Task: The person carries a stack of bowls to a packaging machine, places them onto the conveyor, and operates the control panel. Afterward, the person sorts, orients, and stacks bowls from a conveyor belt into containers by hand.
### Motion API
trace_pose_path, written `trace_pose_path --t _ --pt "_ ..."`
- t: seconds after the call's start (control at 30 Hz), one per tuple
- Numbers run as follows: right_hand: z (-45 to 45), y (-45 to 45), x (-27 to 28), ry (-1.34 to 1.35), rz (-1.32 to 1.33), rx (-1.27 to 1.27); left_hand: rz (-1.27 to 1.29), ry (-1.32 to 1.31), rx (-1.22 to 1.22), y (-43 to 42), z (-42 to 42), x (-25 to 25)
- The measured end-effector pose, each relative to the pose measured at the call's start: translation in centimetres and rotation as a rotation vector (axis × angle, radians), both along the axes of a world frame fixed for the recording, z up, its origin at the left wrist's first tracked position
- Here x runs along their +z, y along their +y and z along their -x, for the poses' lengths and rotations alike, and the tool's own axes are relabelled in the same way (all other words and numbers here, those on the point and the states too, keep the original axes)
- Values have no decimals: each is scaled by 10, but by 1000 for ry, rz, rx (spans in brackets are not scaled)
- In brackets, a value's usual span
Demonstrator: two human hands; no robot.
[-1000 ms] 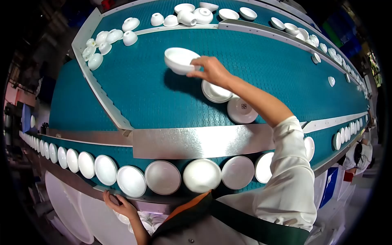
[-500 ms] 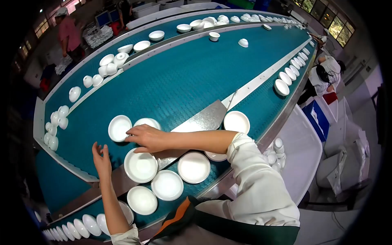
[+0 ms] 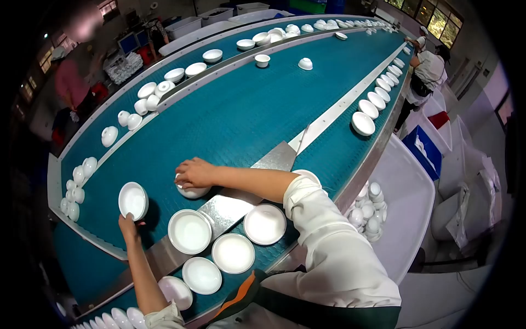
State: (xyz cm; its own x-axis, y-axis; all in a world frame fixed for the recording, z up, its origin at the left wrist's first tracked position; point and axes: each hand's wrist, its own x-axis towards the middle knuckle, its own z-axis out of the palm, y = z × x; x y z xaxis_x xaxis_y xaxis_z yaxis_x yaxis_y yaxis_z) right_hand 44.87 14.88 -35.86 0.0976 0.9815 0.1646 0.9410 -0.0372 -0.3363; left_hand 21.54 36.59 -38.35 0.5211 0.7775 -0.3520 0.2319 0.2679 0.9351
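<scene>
In my left hand (image 3: 130,222) is a white bowl (image 3: 133,200), gripped at its near rim and tilted so that its inside shows, over the teal belt (image 3: 219,120). My right hand (image 3: 196,172) rests with curled fingers on top of another white bowl (image 3: 192,191), which sits on the belt and is partly covered by the hand. Just nearer to me, a white bowl (image 3: 189,231) lies across the metal strip (image 3: 227,207). More white bowls (image 3: 233,253) sit on the narrow near lane.
Bowls stand along the far lane (image 3: 212,55) and the right lane (image 3: 363,124). Small bowls (image 3: 305,64) sit on the wide belt. A bin (image 3: 408,203) with small bowls and a blue crate (image 3: 423,152) are at the right. Other people (image 3: 430,68) stand at the belt's far right and upper left.
My left hand has taken hold of a bowl and lifted it at the left. My right hand has shifted slightly up onto the other bowl. The near bowls have moved.
</scene>
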Motion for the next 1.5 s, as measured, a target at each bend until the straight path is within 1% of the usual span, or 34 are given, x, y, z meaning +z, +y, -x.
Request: trace_pose_path --t 0.03,0.07,0.1,0.13,0.2,0.23,0.27,0.3,0.33,0.37,0.4,0.43,0.5,0.57,0.63,0.67,0.7,0.73,0.77,0.87,0.9,0.97,1.03,1.07,1.1,1.17,1.2,1.27,1.3,1.37,1.4,1.43,1.47,1.5 --pt "-11 -8 0 -8 -24 -32 -25 -20 0 -3 11 17" --pt "-19 -17 3 -77 10 -93 -58 -50 -3 -7 23 31" --pt "-23 -28 17 -105 115 -109 -93 -84 -5 -14 33 45" --pt "-19 -37 28 -183 128 -135 -90 -83 12 -21 40 58" --pt "-26 -49 20 -215 102 -205 -151 -127 -15 -45 50 83" --pt "-28 -50 20 -191 146 -240 -94 -132 -47 -54 56 91" --pt "-34 -55 13 -171 60 -253 -115 -170 -11 -58 62 79" --pt "-37 -61 14 -149 18 -283 -98 -164 -11 -75 66 98" --pt "-46 -72 18 -115 -10 -357 -85 -221 4 -86 67 105" --pt "-44 -79 28 86 -84 -480 -103 -207 22 -90 77 104" --pt "-48 -87 28 240 -138 -664 -112 -202 50 -94 90 99" --pt "-46 -100 43 493 -176 -828 -120 -205 71 -97 99 93" --pt "-42 -135 72 982 -360 -898 -106 -159 114 -103 118 88" --pt "-34 -179 100 1196 -381 -844 -60 -135 181 -121 125 94" --pt "-17 -219 112 1294 -357 -825 -28 -99 173 -129 135 93" --pt "-7 -238 115 1313 -368 -868 -17 -108 168 -136 136 94" --pt "8 -254 120 1319 -348 -821 -5 -112 163 -142 139 93" --pt "21 -267 124 1319 -308 -870 24 -160 175 -150 140 91" --pt "32 -278 125 1317 -275 -912 31 -147 173 -155 146 86" --pt "58 -307 113 1343 -271 -1108 67 -223 174 -171 145 81" --pt "67 -311 103 1289 -293 -1195 67 -227 164 -177 143 82" --pt "76 -319 91 1189 -71 -1227 1 -169 122 -188 137 89" --pt "88 -313 74 986 30 -1265 43 -146 -3 -201 128 100" --pt "93 -302 69 365 82 -1151 37 -150 -55 -207 122 99" --pt "103 -299 74 400 81 -1157 30 -155 -106 -215 116 98" --pt "107 -296 68 -94 218 -1093 17 -167 -222 -234 101 105" --pt "111 -295 73 -101 208 -1095 46 -175 -263 -243 96 101" --pt "126 -283 97 29 -26 -1083 39 -238 -366 -258 83 98" --pt "130 -282 95 200 -150 -981 59 -266 -396 -267 75 98" --pt "155 -268 109 912 -111 -827 89 -264 -510 -281 64 102" --pt "169 -264 111 1065 -24 -809 114 -341 -537 -291 59 101" --pt "180 -260 109 1219 74 -771 181 -318 -626 -298 57 108" --pt "186 -260 100 1025 -49 -820 127 -387 -690 -306 57 106" --pt "177 -274 85 1135 -99 -891 226 -341 -836 -308 58 107"
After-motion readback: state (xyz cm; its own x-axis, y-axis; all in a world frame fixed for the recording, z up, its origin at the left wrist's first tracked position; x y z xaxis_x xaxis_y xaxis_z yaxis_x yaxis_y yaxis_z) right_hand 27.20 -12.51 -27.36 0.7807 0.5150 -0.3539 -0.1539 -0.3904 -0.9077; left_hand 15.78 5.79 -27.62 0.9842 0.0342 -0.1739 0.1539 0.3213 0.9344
